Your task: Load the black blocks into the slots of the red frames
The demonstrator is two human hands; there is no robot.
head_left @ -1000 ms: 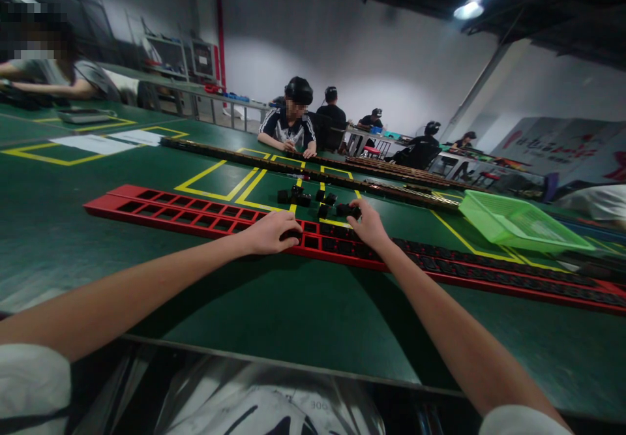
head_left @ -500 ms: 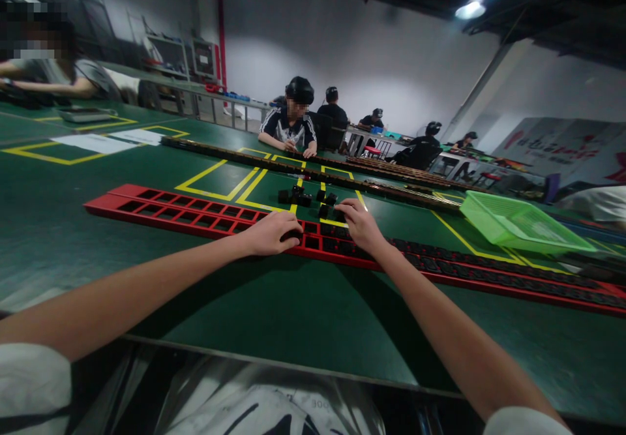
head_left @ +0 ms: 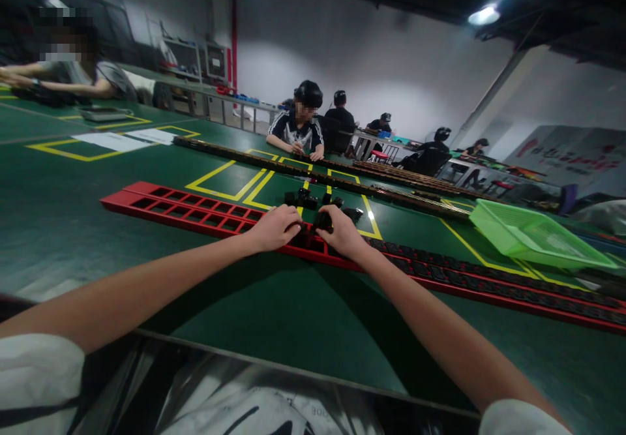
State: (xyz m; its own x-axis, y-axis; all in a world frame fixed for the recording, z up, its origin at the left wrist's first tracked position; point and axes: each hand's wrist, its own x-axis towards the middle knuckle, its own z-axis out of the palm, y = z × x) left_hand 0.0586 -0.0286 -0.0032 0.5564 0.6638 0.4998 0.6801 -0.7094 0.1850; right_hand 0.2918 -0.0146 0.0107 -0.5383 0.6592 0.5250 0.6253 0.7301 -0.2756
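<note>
A long red slotted rack (head_left: 186,208) lies across the green table (head_left: 274,304). Its right stretch is filled with small black parts, its left slots stand open. My left hand (head_left: 274,227) rests on the rack's middle, fingers curled down against it. My right hand (head_left: 342,230) is beside it, fingers closed on a small black part (head_left: 323,221) held over the rack. Several loose black parts (head_left: 313,200) lie just behind the rack on the yellow floor-tape lines.
A green mesh basket (head_left: 533,236) sits at the right. Further dark racks (head_left: 391,180) run along the table's far side, where a person in a dark striped top works. More people sit beyond, and another at the far left. White sheets (head_left: 122,139) lie at the left.
My right hand drew back from the loose black parts to the rack, now holding one, and sits next to my left hand. The view shifted slightly.
</note>
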